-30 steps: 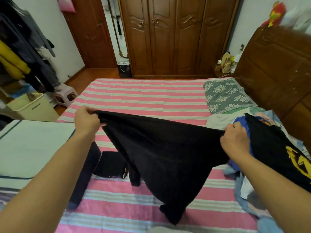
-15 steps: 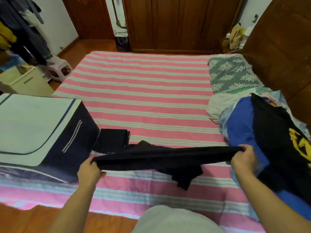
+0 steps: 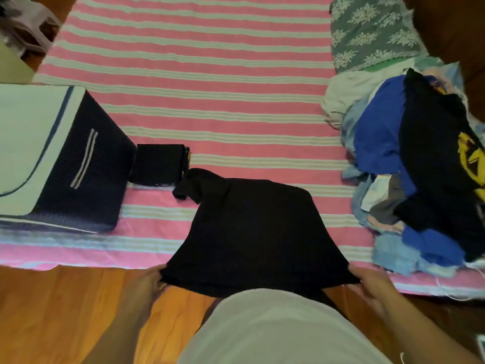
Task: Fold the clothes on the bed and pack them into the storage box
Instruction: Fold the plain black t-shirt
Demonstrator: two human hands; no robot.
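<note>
Striped bed [image 3: 210, 106] carries the black garment [image 3: 252, 222]; my left hand [image 3: 147, 282] and right hand [image 3: 372, 285] each pinch a near corner. I should pull evenly, flattening wrinkles before folding.

The bed [image 3: 210, 74], covered by a pink sheet with pale stripes, is bearing all items. A dark storage box [image 3: 78, 166] with a pale lid is sitting at the left edge. A small folded black garment [image 3: 160, 164] is lying just beside the box, touching its right side. A black garment [image 3: 252, 219] is lying spread near the front edge, its near hem overhanging the wooden floor [image 3: 65, 306]. A heap of unfolded clothes [image 3: 409, 158] is occupying the right side. A grey patterned pillow [image 3: 367, 30] is resting behind the heap.
</note>
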